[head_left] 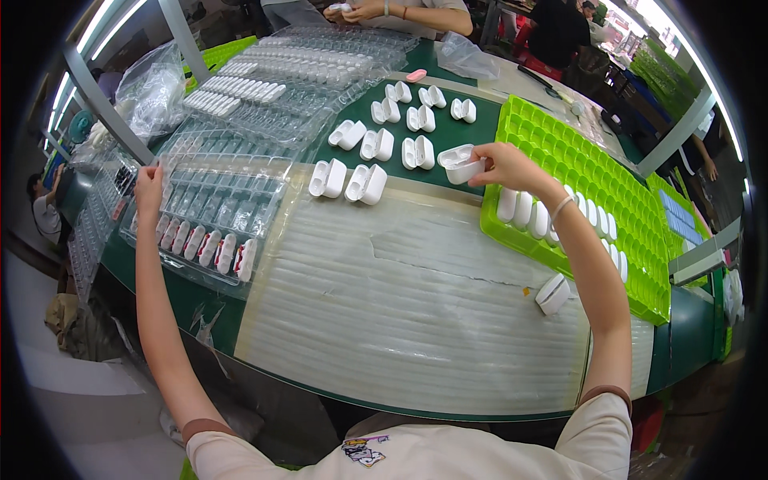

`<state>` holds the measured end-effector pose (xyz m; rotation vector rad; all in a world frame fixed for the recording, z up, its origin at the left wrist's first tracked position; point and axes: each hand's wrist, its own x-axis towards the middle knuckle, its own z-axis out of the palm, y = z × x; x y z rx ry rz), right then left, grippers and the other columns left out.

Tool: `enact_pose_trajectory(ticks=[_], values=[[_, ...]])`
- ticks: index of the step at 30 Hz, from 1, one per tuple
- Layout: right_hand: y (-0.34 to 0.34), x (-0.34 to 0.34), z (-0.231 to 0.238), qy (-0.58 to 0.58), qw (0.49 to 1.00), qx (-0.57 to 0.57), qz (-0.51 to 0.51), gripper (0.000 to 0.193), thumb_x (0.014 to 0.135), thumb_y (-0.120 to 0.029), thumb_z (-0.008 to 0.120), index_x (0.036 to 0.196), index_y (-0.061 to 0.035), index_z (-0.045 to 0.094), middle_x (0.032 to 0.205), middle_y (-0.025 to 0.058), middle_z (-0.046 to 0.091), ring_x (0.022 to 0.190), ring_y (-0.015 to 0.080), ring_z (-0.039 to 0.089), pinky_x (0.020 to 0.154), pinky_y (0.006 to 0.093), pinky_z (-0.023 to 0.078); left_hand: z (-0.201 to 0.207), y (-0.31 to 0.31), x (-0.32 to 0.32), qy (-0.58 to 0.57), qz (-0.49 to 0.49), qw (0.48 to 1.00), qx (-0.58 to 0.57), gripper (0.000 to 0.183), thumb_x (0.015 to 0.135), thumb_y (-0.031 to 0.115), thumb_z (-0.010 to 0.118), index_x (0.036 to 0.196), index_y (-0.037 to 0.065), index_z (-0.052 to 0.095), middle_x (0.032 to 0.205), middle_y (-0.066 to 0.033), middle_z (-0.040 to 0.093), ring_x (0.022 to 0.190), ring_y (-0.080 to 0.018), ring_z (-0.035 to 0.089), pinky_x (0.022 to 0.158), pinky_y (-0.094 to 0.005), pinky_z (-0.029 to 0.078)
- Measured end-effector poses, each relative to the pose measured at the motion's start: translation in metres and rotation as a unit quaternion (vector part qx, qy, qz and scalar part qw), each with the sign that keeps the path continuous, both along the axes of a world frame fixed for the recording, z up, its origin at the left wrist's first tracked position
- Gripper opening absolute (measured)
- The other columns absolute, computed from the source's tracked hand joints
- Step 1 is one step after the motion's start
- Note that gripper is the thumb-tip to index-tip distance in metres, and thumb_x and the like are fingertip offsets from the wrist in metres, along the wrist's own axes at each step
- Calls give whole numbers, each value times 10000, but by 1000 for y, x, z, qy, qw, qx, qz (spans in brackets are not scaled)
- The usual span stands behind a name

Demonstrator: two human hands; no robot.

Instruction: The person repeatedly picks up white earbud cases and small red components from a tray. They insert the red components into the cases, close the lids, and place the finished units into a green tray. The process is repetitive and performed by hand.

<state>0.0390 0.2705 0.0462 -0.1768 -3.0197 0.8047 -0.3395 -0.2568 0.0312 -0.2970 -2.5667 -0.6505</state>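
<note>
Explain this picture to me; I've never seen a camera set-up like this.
There is no machine here, just a person's two bare hands. A wide fisheye camera worn on the head looks down at them, so straight edges bend. The right hand holds an open white case. The left hand is at the edge of a clear plastic tray. More white cases stand on the table, beside a bright green tray partly filled with white pieces.

A factory workshop: on the bench (446, 134), trays (612, 188) and identical cases (418, 152); beyond it, a co-worker (432, 18); above it, tube lights (119, 29).
</note>
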Motion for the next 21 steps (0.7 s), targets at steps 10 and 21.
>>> enact_pose_trajectory(ticks=[10,21], values=[[-113,116,-21,40,952,-293,-76,200,795,-130,670,917,-22,555,756,5,578,679,53,517,594,199,423,29,244,296,-602,-441,461,480,286,949,212,338,1092,2,467,1024,-149,579,704,-109,522,612,-229,428],[-129,123,-29,99,883,-455,-56,420,766,-145,681,1135,-6,538,913,83,628,709,119,591,685,258,488,2,263,355,-459,-523,632,342,263,916,212,501,1099,23,514,1021,-56,545,867,-98,524,752,-246,429]])
